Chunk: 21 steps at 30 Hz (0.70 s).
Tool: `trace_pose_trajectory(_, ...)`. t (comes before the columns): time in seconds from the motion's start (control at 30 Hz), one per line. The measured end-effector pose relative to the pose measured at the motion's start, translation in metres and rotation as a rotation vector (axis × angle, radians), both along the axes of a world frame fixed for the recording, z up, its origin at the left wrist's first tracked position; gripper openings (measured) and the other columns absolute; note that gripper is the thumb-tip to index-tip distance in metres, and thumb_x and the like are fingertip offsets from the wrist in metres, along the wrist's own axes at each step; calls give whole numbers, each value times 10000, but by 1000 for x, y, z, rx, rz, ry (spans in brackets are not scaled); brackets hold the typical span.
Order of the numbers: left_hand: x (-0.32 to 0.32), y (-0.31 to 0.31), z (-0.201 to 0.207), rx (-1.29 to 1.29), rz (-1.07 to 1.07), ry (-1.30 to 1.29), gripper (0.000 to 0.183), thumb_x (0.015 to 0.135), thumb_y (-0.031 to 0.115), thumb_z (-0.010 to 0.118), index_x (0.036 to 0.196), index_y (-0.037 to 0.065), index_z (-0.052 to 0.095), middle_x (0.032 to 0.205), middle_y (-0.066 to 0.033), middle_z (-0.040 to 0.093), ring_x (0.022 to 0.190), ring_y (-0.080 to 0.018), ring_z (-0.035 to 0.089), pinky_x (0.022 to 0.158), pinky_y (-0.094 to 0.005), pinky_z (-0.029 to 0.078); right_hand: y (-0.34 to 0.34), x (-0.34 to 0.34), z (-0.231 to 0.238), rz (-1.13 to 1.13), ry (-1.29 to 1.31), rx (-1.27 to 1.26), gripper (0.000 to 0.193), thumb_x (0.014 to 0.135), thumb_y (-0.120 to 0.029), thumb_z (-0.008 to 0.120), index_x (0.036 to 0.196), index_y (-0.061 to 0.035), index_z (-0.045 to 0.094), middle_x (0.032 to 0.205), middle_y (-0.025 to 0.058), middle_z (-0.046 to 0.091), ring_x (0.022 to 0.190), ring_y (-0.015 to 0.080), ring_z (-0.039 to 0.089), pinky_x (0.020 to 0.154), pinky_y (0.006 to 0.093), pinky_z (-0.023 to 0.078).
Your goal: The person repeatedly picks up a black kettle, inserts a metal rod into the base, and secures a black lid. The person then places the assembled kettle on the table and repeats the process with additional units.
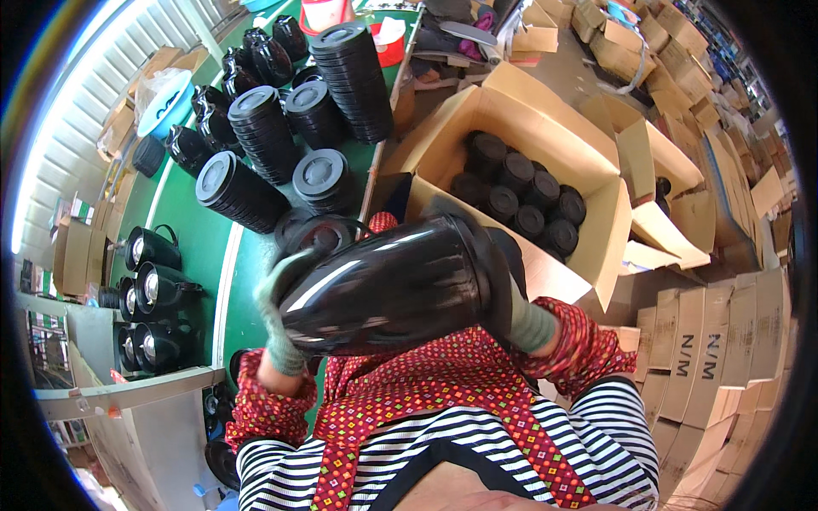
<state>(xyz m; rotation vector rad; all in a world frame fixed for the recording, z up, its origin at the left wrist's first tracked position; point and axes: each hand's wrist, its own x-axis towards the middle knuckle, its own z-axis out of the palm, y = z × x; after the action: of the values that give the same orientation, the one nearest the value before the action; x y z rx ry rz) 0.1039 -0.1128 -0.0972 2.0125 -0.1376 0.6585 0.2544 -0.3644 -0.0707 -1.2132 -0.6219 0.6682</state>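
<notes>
Two-handed, grips a glossy black housing (388,289), with left hand (277,298) at the tapered end and right hand (516,308) at the wide; holds it near the counter's (243,281) right edge, with bare room left of disc stacks (266,140).

At my ten o'clock a ribbed white wall (75,100) meets a strip of bright light (31,140); my green tabletop (186,213) stretches from nine to eleven. A pale cabinet (153,451) stands at eight, brownish floor (567,81) shows at one, stacked cartons (703,341) at four.

sleeves (584,341) are red; shirt (615,417) striped; gloves (531,328) green.
</notes>
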Motion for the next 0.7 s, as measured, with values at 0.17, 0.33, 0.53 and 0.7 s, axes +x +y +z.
trace_pose_trajectory(0.17, 0, -9, 41, 279, 162, 103, 471, 829, 218, 864, 1206, -19, 711, 1309, -256, 682, 1047, -326, 757, 981, -460, 586, -4, 26, -17, 58, 434, -113, 727, 1051, -375, 606, 1598, 27, 346, 1662, 200, 348, 1489, 290, 428, 1243, 409, 331)
trace_pose_trajectory(0.33, -16, 1, -11, 34, 171, 126, 498, 829, 249, 850, 1221, -28, 716, 1214, -227, 725, 1041, -338, 755, 981, -439, 587, -1, 1, -23, 50, -106, 204, 579, 1102, -246, 536, 1578, 34, 362, 1618, 172, 418, 1424, 270, 495, 1206, 368, 364)
trace_pose_trajectory(0.53, -2, 3, 27, 156, 111, 234, 553, 780, 124, 893, 1255, -56, 672, 1308, -229, 685, 1092, -328, 736, 958, -420, 596, 2, 13, -18, 104, 526, 105, 892, 1015, -681, 504, 1597, -18, 369, 1498, 178, 558, 1335, 239, 580, 1163, 357, 411)
trace_pose_trajectory(0.7, 8, 15, -35, -411, -62, 197, 599, 861, 161, 843, 1379, -30, 611, 1326, -183, 680, 1174, -271, 701, 1071, -418, 537, 20, -3, -54, -261, -407, 343, 725, 1092, -542, 462, 1600, -32, 376, 1553, 164, 514, 1417, 237, 519, 1212, 380, 364)
